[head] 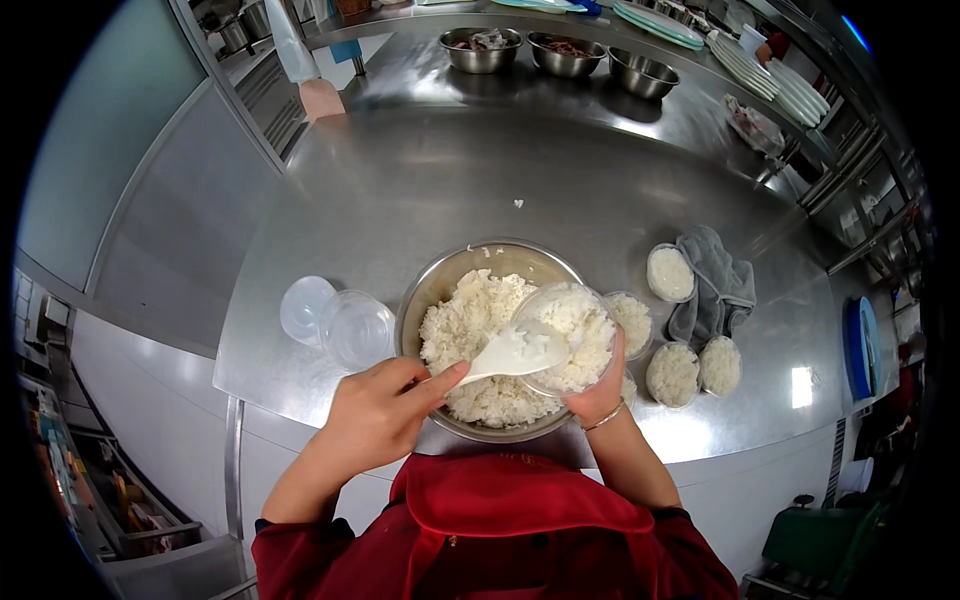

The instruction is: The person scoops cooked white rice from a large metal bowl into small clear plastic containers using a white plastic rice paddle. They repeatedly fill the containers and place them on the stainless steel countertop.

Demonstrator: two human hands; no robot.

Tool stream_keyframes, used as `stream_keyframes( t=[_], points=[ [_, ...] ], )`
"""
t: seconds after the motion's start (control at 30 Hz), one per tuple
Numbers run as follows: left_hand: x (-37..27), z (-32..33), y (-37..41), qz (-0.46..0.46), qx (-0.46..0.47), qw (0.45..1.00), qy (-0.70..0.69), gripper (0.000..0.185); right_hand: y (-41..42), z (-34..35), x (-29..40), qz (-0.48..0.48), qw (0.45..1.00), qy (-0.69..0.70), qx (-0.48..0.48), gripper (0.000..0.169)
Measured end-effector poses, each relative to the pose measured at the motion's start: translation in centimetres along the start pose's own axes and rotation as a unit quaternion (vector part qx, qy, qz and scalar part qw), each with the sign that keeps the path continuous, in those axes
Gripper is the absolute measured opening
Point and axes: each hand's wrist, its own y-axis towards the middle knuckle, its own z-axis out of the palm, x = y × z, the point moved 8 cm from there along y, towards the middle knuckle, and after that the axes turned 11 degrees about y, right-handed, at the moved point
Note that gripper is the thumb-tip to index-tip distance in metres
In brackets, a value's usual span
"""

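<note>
My left hand (386,409) grips a white rice paddle (517,352) by its handle. The paddle's blade rests over the rice in a clear plastic tub (574,386), with some grains stuck to it. From the right side, my right hand (604,390) holds this tub, tilted above the rim of a large steel bowl (420,300). Cooked white rice (472,315) is heaped inside the bowl. Beside my left hand stand clear empty plastic tubs (356,330). Several rice-filled tubs (673,375) are set to the right of the bowl, one partly hidden behind my right hand.
A grey cloth (712,277) lies among the filled tubs on the steel table (450,165). Small steel bowls (480,52) line the back, under a shelf carrying stacked plates (742,67). A clump of rice (518,203) lies beyond the big bowl. A blue round object (862,349) is at far right.
</note>
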Motion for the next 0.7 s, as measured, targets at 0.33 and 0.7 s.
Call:
stream_keyframes(
  t=[0.33,0.7],
  points=[
    [0.0,2.3,0.1,-0.006,0.083,0.994,-0.064,0.051,-0.4,-1.1,-0.5,-0.014,0.999,0.028,-0.033,0.050],
    [1.0,-0.6,-1.3,0.027,0.123,0.988,0.093,0.047,-0.1,-0.2,2.2,-0.083,0.996,0.012,-0.037,0.047]
  ],
)
